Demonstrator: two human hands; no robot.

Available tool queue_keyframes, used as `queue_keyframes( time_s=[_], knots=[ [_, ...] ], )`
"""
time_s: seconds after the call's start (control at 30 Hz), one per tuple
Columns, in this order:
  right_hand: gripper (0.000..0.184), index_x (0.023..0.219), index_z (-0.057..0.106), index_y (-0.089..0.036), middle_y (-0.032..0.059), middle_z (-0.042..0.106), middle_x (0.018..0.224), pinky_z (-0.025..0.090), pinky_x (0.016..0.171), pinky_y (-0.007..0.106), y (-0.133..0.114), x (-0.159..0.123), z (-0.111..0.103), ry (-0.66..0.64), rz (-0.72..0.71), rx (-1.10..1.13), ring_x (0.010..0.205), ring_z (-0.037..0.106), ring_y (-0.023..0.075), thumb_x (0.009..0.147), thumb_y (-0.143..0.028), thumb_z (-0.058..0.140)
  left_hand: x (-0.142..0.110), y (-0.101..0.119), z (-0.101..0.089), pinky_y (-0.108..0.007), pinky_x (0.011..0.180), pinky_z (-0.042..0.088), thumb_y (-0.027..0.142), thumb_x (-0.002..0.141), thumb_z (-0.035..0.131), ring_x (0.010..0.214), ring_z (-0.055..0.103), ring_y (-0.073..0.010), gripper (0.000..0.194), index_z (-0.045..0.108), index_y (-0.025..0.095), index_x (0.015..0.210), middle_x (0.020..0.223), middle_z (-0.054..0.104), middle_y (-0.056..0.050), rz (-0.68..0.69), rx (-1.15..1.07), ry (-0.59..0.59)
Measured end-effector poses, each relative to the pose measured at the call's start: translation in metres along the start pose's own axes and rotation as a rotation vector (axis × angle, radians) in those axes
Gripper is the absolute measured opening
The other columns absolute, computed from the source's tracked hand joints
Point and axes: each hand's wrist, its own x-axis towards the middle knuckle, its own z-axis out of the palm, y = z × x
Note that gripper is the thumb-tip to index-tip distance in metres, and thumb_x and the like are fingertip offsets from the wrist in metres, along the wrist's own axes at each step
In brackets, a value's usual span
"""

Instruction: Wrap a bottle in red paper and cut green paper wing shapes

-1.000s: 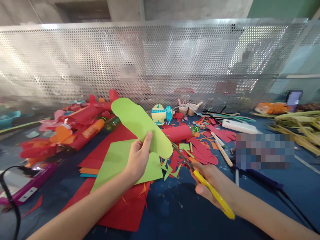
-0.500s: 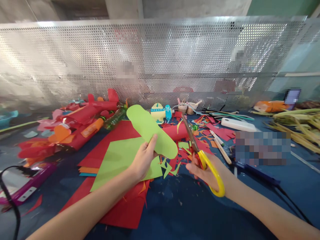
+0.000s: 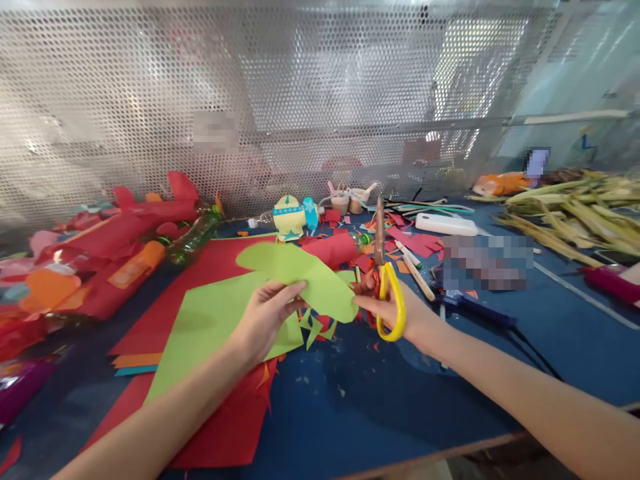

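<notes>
My left hand pinches a rounded, elongated green paper cutout between thumb and fingers, raised over the table. The pair of scissors with yellow and red handles hangs in my right hand, its blades pointing up and away. The fingertips of that hand meet the right end of the cutout. Beneath lie a larger green paper sheet and red sheets. Small green scraps are scattered just under the cutout.
Red paper-covered bottles lie at left, and another red-wrapped bottle behind the cutout. A yellow and blue decorated bottle stands farther back. To the right are a glue gun, a white bar-shaped object and dry leaf strips. A perforated metal panel closes the back.
My right hand has come left with the scissors to touch the cutout's right end. The cutout has tilted flatter. The view has shifted right and down, showing the table's front edge.
</notes>
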Motion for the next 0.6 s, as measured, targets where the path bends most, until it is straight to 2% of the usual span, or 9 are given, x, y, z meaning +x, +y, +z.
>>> queue_keyframes(
  time_s=[0.1,0.23,0.3,0.33,0.4,0.47,0.53,0.6],
  knots=[
    [0.045,0.067,0.035,-0.024,-0.0069,0.050,0.063,0.048,0.063,0.027,0.009,0.010,0.000,0.070,0.053,0.233,0.065,0.056,0.0129,0.052,-0.030,0.076,0.008,0.000,-0.006,-0.024,0.064,0.054,0.020,0.060,0.079,0.069,0.067,-0.0162,0.011,0.073,0.015,0.067,0.074,0.074,-0.004,0.030,0.018,0.074],
    [0.045,0.065,0.038,-0.023,-0.0051,0.054,0.061,0.051,0.058,0.026,-0.002,0.009,0.003,0.087,0.114,0.262,0.061,0.059,0.0129,0.055,-0.041,0.077,0.007,0.000,-0.003,-0.024,0.063,0.055,0.019,0.056,0.081,0.068,0.066,-0.0172,0.012,0.072,0.014,0.064,0.072,0.073,-0.005,0.009,0.042,0.064],
    [0.041,0.065,0.045,-0.022,-0.0019,0.057,0.057,0.048,0.046,0.025,-0.013,0.003,0.004,0.013,0.199,0.201,0.050,0.058,0.0131,0.062,-0.053,0.072,0.005,0.000,0.000,-0.023,0.061,0.055,0.020,0.057,0.081,0.066,0.065,-0.0158,0.013,0.072,0.013,0.062,0.071,0.073,-0.004,-0.023,0.059,0.065],
    [0.043,0.067,0.049,-0.021,-0.0005,0.058,0.055,0.044,0.039,0.024,-0.018,0.000,0.004,-0.072,0.274,0.142,0.044,0.056,0.0127,0.068,-0.061,0.064,0.005,0.000,0.001,-0.022,0.060,0.056,0.020,0.057,0.080,0.065,0.065,-0.0150,0.012,0.071,0.013,0.061,0.070,0.072,-0.004,-0.038,0.061,0.076],
    [0.057,0.070,0.055,-0.019,0.0010,0.058,0.051,0.035,0.030,0.022,-0.024,-0.006,0.005,-0.240,0.404,0.068,0.033,0.049,0.0109,0.073,-0.074,0.045,0.004,0.000,0.003,-0.021,0.058,0.056,0.016,0.057,0.080,0.061,0.065,-0.0136,0.010,0.071,0.013,0.062,0.069,0.072,-0.002,-0.065,0.055,0.105],
    [0.067,0.077,0.058,-0.018,0.0011,0.059,0.053,0.035,0.030,0.021,-0.024,-0.010,0.008,-0.384,0.463,0.072,0.031,0.046,0.0093,0.073,-0.081,0.034,0.005,-0.002,0.005,-0.021,0.057,0.057,0.011,0.058,0.077,0.059,0.065,-0.0133,0.011,0.071,0.015,0.066,0.069,0.073,0.000,-0.087,0.038,0.135],
    [0.064,0.080,0.058,-0.018,0.0004,0.060,0.059,0.041,0.037,0.021,-0.021,-0.012,0.012,-0.460,0.404,0.069,0.039,0.051,0.0094,0.069,-0.080,0.043,0.005,-0.004,0.005,-0.022,0.059,0.058,0.007,0.059,0.076,0.061,0.066,-0.0145,0.014,0.071,0.017,0.068,0.070,0.073,0.001,-0.102,0.032,0.145],
    [0.052,0.079,0.058,-0.018,-0.0006,0.060,0.065,0.047,0.049,0.022,-0.018,-0.014,0.015,-0.441,0.225,0.028,0.052,0.057,0.0109,0.065,-0.068,0.063,0.004,-0.007,0.005,-0.023,0.063,0.059,0.008,0.060,0.077,0.069,0.069,-0.0171,0.015,0.071,0.018,0.070,0.075,0.074,0.000,-0.108,0.039,0.117]
  ],
)
